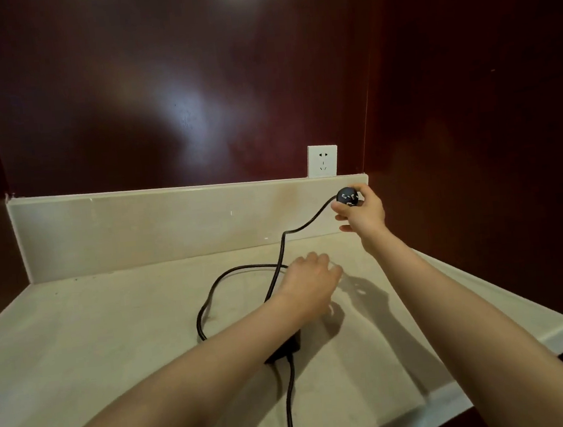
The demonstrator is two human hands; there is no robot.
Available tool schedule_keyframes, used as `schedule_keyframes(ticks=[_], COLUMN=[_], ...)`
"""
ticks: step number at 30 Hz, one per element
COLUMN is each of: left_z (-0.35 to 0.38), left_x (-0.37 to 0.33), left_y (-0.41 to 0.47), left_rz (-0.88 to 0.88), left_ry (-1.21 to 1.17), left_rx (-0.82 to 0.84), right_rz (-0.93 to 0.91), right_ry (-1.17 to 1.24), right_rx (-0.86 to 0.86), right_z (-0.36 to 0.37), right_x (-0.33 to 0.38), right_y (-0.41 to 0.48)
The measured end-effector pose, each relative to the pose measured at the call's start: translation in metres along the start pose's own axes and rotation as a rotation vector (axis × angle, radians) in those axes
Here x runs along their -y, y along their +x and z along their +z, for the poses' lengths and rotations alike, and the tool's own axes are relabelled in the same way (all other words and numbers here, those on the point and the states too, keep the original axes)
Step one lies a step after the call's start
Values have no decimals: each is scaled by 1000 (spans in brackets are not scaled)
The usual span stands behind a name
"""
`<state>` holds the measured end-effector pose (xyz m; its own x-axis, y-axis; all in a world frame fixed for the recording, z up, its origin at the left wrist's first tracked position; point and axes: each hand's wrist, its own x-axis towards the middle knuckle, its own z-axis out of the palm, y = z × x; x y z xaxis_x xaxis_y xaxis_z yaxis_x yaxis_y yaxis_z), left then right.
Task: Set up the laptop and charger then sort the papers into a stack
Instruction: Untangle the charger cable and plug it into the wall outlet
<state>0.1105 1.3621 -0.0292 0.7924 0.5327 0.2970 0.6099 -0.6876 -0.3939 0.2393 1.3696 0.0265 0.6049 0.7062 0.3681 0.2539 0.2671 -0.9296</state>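
Observation:
My right hand (362, 214) grips the charger's round black plug (348, 197), its prongs turned toward me, just below and right of the white wall socket (322, 161). The black cable (279, 258) runs down from the plug and loops on the counter to the black charger brick (286, 345), which is partly hidden under my left forearm. My left hand (311, 282) hovers over the cable loop with relaxed fingers, holding nothing. No laptop or papers are in view.
The beige stone counter (95, 334) has a low backsplash (157, 222) at the back and its edge at the right. Dark red glossy wall panels rise behind and to the right. A second cable (290, 412) runs from the brick toward me.

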Motion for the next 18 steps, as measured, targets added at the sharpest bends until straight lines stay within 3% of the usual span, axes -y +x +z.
schedule_keyframes(ticks=[2, 5, 8, 11, 18], left_z=[0, 5, 9, 15, 14], left_x=[7, 32, 59, 80, 105], left_y=[6, 9, 9, 12, 37], left_rz=[40, -132, -379, -493, -577], left_ry=[87, 110, -144, -410, -641], left_rx=[-89, -114, -49, 0, -255], right_rz=[-27, -50, -58, -76, -60], right_ry=[0, 7, 8, 11, 55], right_rx=[12, 10, 19, 44, 107], right_z=[2, 5, 7, 14, 30], right_x=[-2, -4, -7, -12, -18], right_y=[11, 26, 37, 43, 53])
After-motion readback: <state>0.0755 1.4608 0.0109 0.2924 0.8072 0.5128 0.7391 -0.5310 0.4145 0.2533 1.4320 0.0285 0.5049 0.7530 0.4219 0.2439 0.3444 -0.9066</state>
